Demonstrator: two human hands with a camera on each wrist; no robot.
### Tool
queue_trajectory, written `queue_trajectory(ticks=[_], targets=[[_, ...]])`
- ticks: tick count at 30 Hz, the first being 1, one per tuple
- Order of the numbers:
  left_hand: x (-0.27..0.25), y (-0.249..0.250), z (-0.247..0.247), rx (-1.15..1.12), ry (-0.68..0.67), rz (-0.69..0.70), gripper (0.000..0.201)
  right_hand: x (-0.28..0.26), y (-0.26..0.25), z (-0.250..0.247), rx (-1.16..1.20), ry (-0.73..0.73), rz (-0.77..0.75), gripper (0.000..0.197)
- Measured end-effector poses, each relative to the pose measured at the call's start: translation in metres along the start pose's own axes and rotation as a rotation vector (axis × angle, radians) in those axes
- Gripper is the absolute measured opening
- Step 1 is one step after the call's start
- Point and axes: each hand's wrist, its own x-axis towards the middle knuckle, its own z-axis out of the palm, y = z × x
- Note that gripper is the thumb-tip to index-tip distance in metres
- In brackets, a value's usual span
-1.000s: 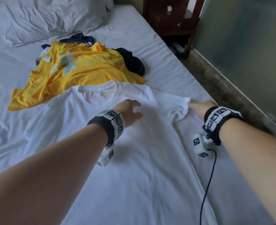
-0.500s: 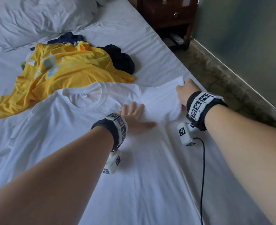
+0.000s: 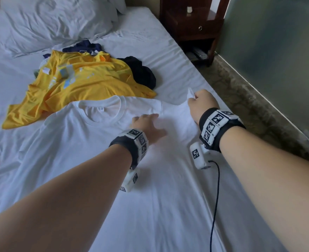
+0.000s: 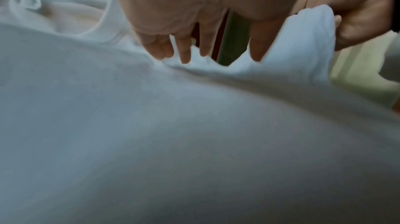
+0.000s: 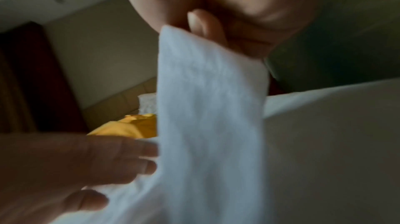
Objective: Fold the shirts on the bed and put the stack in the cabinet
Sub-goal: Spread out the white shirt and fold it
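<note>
I see the white shirt (image 3: 88,160) spread flat on the bed (image 3: 177,66), collar away from me. My L hand (image 3: 148,127) presses it w/ straight fingers; R hand (image 3: 202,104) pinches the sleeve, lifted. Beyond: yellow shirt (image 3: 88,82) on dark clothes (image 3: 142,71), pillow (image 3: 55,20), nightstand (image 3: 192,22)

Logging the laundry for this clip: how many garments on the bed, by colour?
White: 1, the white shirt
Yellow: 1, the yellow shirt
Dark: 2 visible, a navy garment and a black garment, both partly hidden
Total: 4 visible
</note>
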Motion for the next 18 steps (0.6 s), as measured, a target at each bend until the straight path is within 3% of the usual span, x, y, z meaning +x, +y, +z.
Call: queue_trajectory(ticks=[2, 4, 5, 6, 9, 12, 18], targets=[[0.000, -0.008, -0.016, -0.503, 0.139, -0.148, 0.052, -0.023, -0.032, 0.005, 0.086, -0.095, -0.089, 0.021], [-0.003, -0.014, -0.023, -1.201, 0.023, -0.360, 0.060, -0.046, -0.052, 0.015, 0.159, -0.264, -0.126, 0.024], [-0.008, -0.017, -0.023, -1.423, -0.061, -0.426, 0.066, -0.054, -0.056, 0.019, 0.115, -0.335, -0.136, 0.028], [-0.010, -0.022, -0.021, -1.506, -0.118, -0.454, 0.067, -0.059, -0.055, 0.023, 0.035, -0.376, -0.137, 0.031], [-0.017, -0.027, -0.010, -1.385, -0.098, -0.509, 0.037, -0.069, -0.035, 0.033, -0.229, -0.492, -0.108, 0.029], [-0.015, -0.033, -0.007, -1.339, -0.052, -0.510, 0.007, -0.081, -0.011, 0.042, -0.433, -0.605, -0.142, 0.054], [-0.025, -0.045, -0.032, -1.352, 0.023, -0.560, 0.018, -0.090, -0.007, 0.044, -0.548, -0.634, -0.170, 0.088]])
